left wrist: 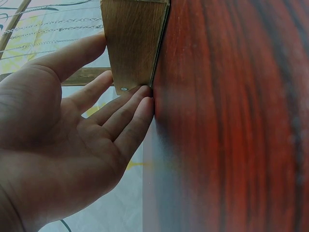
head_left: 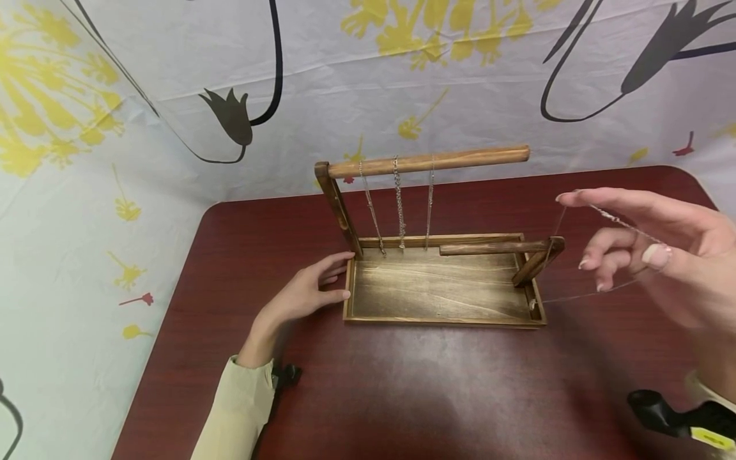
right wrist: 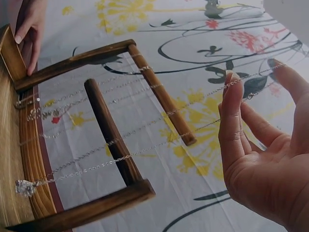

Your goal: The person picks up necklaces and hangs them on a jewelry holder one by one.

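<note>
In the head view, a wooden jewelry stand (head_left: 437, 281) with a tray base stands on the table. Three necklaces (head_left: 398, 198) hang from its upper bar. Beside the tray's left end is my left hand (head_left: 301, 291), its fingers extended; the left wrist view shows fingertips touching that wooden end. My right hand (head_left: 673, 236), raised to the right of the stand, carries a thin necklace (right wrist: 188, 101) looped over the spread index finger and thumb. Its two strands run down past the lower bar (right wrist: 113, 130) to a sparkling pendant (right wrist: 25, 188) at the tray's right end.
The stand's upper bar (head_left: 477, 155) has a free end on the right. Its lower bar extends leftward from a short slanted post (head_left: 535, 265). A dark red table (head_left: 402, 383) lies beneath, and a patterned cloth (head_left: 345, 83) hangs behind.
</note>
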Demonstrator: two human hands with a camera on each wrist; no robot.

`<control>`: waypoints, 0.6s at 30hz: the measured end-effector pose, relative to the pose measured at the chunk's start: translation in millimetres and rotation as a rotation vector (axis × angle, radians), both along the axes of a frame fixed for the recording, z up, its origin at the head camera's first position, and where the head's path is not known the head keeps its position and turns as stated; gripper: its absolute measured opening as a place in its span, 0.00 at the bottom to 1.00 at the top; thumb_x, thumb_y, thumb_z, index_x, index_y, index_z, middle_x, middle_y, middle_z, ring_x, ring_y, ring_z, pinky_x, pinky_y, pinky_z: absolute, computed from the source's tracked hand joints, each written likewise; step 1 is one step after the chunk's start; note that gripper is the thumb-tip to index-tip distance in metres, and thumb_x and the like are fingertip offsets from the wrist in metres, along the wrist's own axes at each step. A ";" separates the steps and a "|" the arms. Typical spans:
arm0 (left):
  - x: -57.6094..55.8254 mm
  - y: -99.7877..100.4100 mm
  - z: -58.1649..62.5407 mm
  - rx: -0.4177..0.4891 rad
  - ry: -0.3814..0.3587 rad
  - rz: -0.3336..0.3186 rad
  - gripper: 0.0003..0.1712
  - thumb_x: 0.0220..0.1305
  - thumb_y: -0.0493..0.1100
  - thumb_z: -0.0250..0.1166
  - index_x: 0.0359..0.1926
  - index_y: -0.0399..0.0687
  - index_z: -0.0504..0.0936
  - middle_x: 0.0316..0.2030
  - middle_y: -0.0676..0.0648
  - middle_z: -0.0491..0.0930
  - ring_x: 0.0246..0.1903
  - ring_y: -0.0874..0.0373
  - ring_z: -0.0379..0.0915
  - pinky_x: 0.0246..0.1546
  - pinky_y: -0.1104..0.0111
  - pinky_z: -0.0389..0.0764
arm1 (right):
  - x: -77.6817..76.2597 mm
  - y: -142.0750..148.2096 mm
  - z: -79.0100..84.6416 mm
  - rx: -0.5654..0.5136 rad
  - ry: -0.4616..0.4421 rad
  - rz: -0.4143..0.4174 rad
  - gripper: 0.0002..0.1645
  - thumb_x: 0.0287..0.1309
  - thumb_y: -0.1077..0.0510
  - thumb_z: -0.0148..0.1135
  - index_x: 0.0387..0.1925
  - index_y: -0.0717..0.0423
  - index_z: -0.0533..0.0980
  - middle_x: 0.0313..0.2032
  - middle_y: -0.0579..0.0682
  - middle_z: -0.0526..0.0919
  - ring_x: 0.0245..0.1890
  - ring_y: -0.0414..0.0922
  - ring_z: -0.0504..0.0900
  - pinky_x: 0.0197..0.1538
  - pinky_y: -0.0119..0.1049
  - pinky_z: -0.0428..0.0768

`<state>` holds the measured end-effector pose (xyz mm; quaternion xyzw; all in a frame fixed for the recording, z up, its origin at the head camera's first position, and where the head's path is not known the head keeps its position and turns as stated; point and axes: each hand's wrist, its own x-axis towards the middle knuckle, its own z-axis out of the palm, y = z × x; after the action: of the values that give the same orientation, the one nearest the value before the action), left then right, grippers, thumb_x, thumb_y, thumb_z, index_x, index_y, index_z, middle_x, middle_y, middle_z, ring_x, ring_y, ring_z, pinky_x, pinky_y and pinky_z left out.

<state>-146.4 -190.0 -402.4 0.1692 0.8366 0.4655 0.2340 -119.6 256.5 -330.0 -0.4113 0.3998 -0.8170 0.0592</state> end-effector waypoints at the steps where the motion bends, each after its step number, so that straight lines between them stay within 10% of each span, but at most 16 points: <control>1: 0.4 0.3 0.9 0.004 0.001 0.000 0.38 0.66 0.34 0.66 0.74 0.41 0.61 0.71 0.35 0.63 0.69 0.39 0.61 0.68 0.47 0.65 | -1.4 1.2 -1.8 -0.026 0.005 0.010 0.31 0.61 0.78 0.46 0.64 0.89 0.52 0.65 0.79 0.61 0.41 0.61 0.82 0.27 0.42 0.78; 18: -0.3 -0.8 -0.7 0.003 -0.006 -0.001 0.38 0.66 0.35 0.66 0.74 0.42 0.61 0.71 0.36 0.62 0.69 0.40 0.61 0.68 0.48 0.65 | -15.0 28.2 -14.0 -0.138 -0.078 -0.085 0.32 0.59 0.79 0.43 0.65 0.89 0.52 0.64 0.79 0.63 0.37 0.63 0.82 0.23 0.43 0.79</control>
<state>-146.7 -190.8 -403.1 0.1685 0.8352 0.4671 0.2363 -134.6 284.7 -344.0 -0.3650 0.3572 -0.8597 0.0114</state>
